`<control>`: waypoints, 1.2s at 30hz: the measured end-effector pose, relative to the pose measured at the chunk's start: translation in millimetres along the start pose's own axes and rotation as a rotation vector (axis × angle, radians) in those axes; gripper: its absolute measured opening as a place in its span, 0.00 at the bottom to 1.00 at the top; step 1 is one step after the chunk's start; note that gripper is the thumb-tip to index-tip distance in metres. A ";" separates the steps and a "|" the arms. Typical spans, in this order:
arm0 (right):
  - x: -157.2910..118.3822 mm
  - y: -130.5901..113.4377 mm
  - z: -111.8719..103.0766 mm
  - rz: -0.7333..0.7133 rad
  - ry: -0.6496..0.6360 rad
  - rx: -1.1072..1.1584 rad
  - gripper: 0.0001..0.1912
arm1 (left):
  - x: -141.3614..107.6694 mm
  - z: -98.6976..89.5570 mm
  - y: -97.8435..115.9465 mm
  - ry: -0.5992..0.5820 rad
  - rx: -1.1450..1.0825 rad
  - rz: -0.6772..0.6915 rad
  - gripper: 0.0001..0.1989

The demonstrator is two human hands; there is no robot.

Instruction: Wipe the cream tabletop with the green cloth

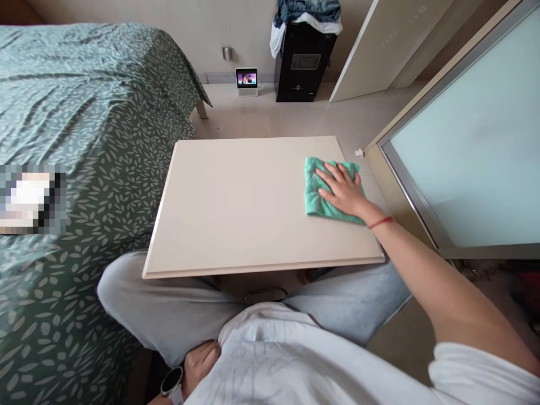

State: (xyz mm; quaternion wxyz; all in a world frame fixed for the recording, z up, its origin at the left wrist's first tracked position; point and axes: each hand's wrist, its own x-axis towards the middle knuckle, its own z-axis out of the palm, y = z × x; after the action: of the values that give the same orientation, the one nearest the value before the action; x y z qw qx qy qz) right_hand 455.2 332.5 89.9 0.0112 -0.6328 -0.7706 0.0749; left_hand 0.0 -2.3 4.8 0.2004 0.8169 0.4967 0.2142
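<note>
A green cloth (316, 191), folded into a rough square, lies flat on the right end of a cream tabletop (240, 202) and reaches its right edge. Spread over the cloth, palm down, is my right hand (343, 191), its fingers apart and pressing on it without gripping. A red string circles that wrist. My left hand (201, 363) rests in my lap beside my white shirt, fingers curled in, with nothing seen in it; the fingertips are hidden. On its wrist is a round watch (171, 381).
A bed with a green leaf-patterned cover (122, 146) borders the table on the left. Beyond stand a small lit screen (247, 81) and a black cabinet (297, 70) topped with clothes. On the right is a frosted glass panel (472, 135). My knees are under the table.
</note>
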 end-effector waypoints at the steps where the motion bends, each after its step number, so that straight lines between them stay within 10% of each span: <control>1: 25.7 -0.2 -5.4 0.025 0.000 0.010 0.41 | 0.3 0.0 0.0 0.003 0.003 0.007 0.15; 8: 137.6 -18.6 -35.7 0.149 0.039 0.117 0.37 | 1.0 -1.5 -0.3 0.052 0.025 0.029 0.18; 17: 135.7 -18.0 -33.4 0.202 0.031 0.085 0.39 | 0.4 -3.1 1.5 0.067 0.037 0.017 0.19; 22: 89.5 -5.8 -17.7 0.172 0.039 0.067 0.44 | -1.3 -2.8 -0.6 0.034 0.017 0.017 0.16; 31: -93.6 24.0 36.1 0.049 0.153 0.050 0.41 | 1.0 -2.6 3.1 0.032 -0.025 0.016 0.15; 36: -132.5 -4.4 34.6 0.143 0.172 0.014 0.43 | 1.5 -2.7 3.1 0.020 -0.036 0.025 0.13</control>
State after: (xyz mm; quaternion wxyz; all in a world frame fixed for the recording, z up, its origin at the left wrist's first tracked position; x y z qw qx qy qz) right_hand 473.4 198.7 66.5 0.0761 -0.6903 -0.7190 0.0264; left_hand 1.4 -2.0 9.0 0.2074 0.8171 0.4846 0.2336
